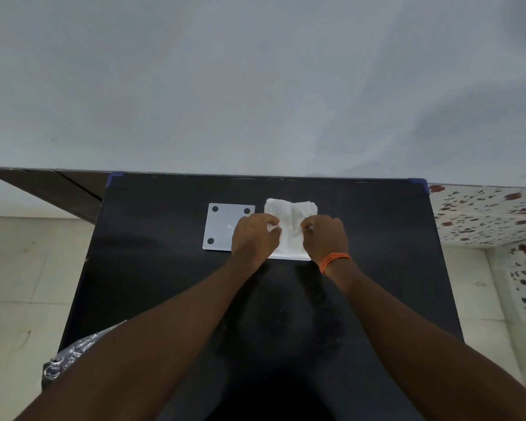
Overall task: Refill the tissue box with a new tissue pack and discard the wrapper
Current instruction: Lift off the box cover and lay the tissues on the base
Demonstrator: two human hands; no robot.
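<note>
behind the black table (164, 268) is a plain grey wall. the tissue pack (290, 217) lies at the far middle, just right of a white square plate (222, 226). your left hand (254, 235) and right hand (325, 235) both pinch its wrapper on top. it seems you are tearing it, so pull apart slowly and keep the tissues flat on the table.

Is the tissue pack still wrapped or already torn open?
Cannot tell for sure. Both hands, left hand and right hand, pinch the tissue pack at its middle, as if pulling the wrapper apart; no clear tear shows.
</note>
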